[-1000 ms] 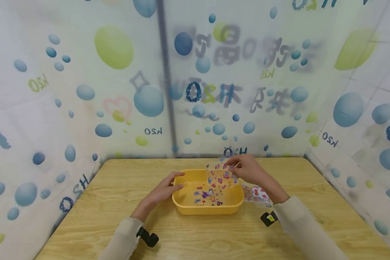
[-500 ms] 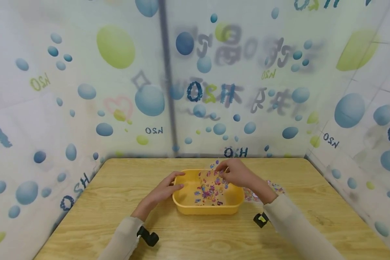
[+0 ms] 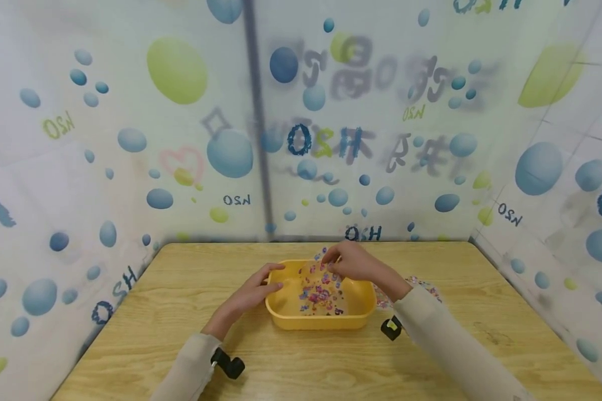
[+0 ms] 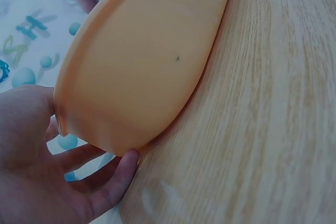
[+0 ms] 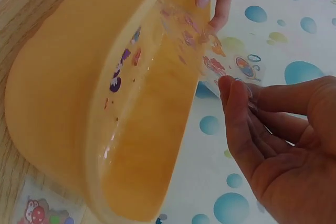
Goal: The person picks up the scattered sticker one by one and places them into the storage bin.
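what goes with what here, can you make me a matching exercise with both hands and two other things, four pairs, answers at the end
1) left hand
2) right hand
3) plastic basin
4) sleeves

A) pinches a clear sticker sheet
B) off-white
C) holds the plastic basin by one end
D) yellow

Pairs: 1-C, 2-A, 3-D, 4-B

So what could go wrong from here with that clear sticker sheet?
The sticker sheet could slip or bend: the right hand pinches it only near an edge. Also, the right sleeve overlaps the printed material beside the yellow bin in the head view, so it might brush it.
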A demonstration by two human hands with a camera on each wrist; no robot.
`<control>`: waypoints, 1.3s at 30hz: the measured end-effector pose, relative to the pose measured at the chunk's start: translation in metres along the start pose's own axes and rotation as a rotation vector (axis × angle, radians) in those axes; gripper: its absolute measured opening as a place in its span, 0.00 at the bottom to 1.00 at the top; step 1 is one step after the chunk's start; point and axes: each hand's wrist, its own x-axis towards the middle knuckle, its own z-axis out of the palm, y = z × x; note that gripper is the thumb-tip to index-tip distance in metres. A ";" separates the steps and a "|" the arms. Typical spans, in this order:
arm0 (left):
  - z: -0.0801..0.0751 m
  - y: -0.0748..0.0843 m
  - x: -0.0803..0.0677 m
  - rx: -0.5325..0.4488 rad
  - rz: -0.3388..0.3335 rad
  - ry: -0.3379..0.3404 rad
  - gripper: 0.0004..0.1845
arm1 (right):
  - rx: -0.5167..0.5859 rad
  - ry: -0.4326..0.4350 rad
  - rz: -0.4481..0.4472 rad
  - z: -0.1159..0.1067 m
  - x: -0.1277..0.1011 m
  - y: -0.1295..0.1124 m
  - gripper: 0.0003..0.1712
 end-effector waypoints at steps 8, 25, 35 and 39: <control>-0.002 0.001 0.000 -0.006 0.006 -0.002 0.25 | 0.098 -0.041 0.044 0.001 0.008 -0.006 0.13; -0.003 0.001 -0.001 -0.007 0.026 -0.016 0.25 | 0.160 -0.064 0.196 0.002 0.014 0.004 0.07; -0.003 -0.002 0.000 -0.002 0.019 -0.016 0.25 | 0.172 -0.097 0.228 -0.001 0.015 0.008 0.09; -0.003 -0.001 0.000 -0.007 0.023 -0.016 0.25 | 0.147 -0.111 0.238 -0.001 0.015 0.009 0.08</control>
